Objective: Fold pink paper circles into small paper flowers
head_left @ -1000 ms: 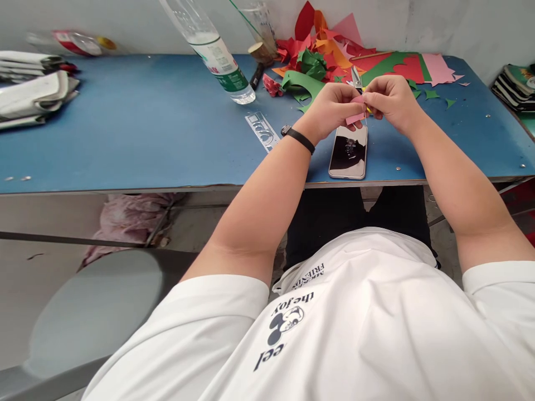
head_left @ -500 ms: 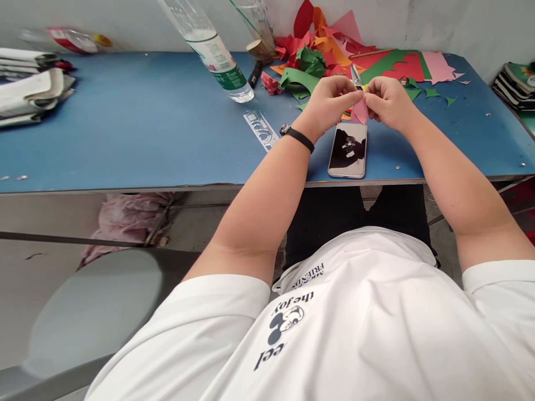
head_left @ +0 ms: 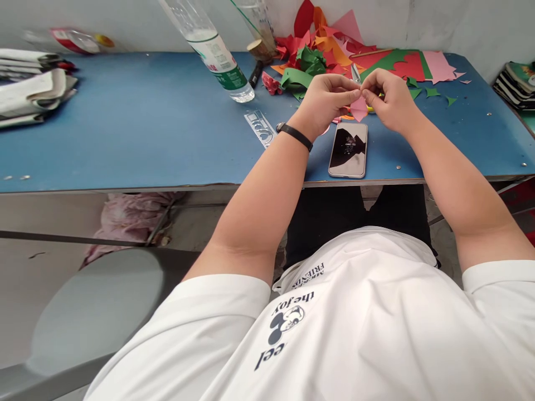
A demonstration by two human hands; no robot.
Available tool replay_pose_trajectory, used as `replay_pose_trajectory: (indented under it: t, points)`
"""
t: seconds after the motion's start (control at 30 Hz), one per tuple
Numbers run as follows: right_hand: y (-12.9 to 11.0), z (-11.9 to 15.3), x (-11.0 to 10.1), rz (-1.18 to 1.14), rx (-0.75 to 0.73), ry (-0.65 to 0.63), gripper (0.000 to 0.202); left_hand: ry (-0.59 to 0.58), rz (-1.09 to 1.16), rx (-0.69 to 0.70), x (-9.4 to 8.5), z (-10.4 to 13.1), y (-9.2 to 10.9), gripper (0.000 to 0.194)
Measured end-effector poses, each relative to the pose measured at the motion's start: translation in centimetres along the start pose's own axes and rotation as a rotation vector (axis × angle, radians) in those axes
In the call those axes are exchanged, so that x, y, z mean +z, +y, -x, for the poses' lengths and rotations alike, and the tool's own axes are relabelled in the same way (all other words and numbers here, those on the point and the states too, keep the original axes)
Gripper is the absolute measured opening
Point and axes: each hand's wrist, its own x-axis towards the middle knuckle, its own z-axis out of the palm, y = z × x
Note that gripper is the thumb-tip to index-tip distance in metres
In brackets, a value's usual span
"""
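Note:
Between my fingertips is a small piece of pink paper, its pointed end hanging down. My left hand pinches its top edge, and my right hand pinches the same edge from the other side, the fingertips almost touching. Just behind the hands, the scissors show their metal blades; parts of their yellow handle peek out below the fingers. A phone lies screen up on the table in front of the hands. By my left wrist is a clear stencil ruler.
On the blue table, a water bottle stands left of a crumpled red paper piece. Coloured paper scraps are heaped against the wall. Folded papers lie far left; a grey chair is below.
My right hand has turned and risen slightly, and the left has shifted a little left. The pink paper now shows more fully, as does the yellow scissors handle.

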Motion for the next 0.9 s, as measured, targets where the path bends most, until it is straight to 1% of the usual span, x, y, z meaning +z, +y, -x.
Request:
replay_pose_trajectory:
  t: [0.03, 0.1, 0.13, 0.2, 0.3, 0.33, 0.37, 0.4, 0.47, 0.57, 0.7, 0.77, 0.83, 0.9]
  points:
    - [0.0, 0.0, 0.0, 0.009, -0.001, 0.019, 0.025, 0.001, 0.012, -0.011, 0.0, 0.0, 0.3, 0.018]
    - [-0.2, 0.0, 0.1, 0.016, -0.003, 0.045, 0.024, -0.016, 0.055, -0.043, 0.0, 0.1, 0.9, 0.02]
    - [-0.4, 0.1, 0.1, 0.012, -0.008, 0.05, 0.022, -0.028, 0.071, -0.058, 0.0, 0.1, 1.1, 0.02]
    - [-1.0, 0.3, 0.1, -0.001, -0.009, 0.044, 0.026, -0.039, 0.076, -0.066, 0.0, 0.0, 1.3, 0.021]
    - [-1.9, 0.6, 0.0, -0.01, 0.023, 0.032, 0.034, 0.01, 0.008, -0.038, 0.0, -0.4, 0.5, 0.024]
    - [-2.1, 0.6, 0.0, -0.014, 0.03, 0.039, 0.035, 0.05, -0.012, -0.01, 0.0, -0.5, 0.1, 0.025]
    - [-2.3, 0.7, 0.0, -0.018, 0.034, 0.043, 0.035, 0.052, -0.017, 0.004, 0.0, -0.6, -0.3, 0.024]
    - [-2.4, 0.7, 0.0, -0.022, 0.034, 0.046, 0.035, 0.046, -0.016, 0.016, 0.0, -0.7, -0.5, 0.022]
    - [-2.5, 0.7, -0.1, -0.031, 0.03, 0.037, 0.033, -0.01, 0.004, 0.011, -0.1, -0.7, -0.7, 0.022]
    - [-2.6, 0.7, -0.1, -0.06, 0.014, 0.019, 0.035, -0.06, 0.044, -0.017, 0.0, -0.5, -0.1, 0.033]
    - [-2.9, 0.7, 0.1, -0.08, -0.002, 0.009, 0.041, -0.06, 0.081, -0.043, 0.2, -0.2, 0.5, 0.027]
    - [-3.1, 0.7, 0.2, -0.079, -0.003, 0.014, 0.043, -0.049, 0.057, -0.008, 0.0, -0.2, 0.3, 0.022]
    - [-3.4, 0.7, 0.3, -0.085, -0.004, 0.01, 0.044, -0.054, 0.011, 0.019, -0.1, -0.4, -0.1, 0.024]
    - [-3.6, 0.7, 0.3, -0.093, -0.001, 0.004, 0.045, -0.055, -0.016, 0.019, -0.3, -0.6, -0.3, 0.03]
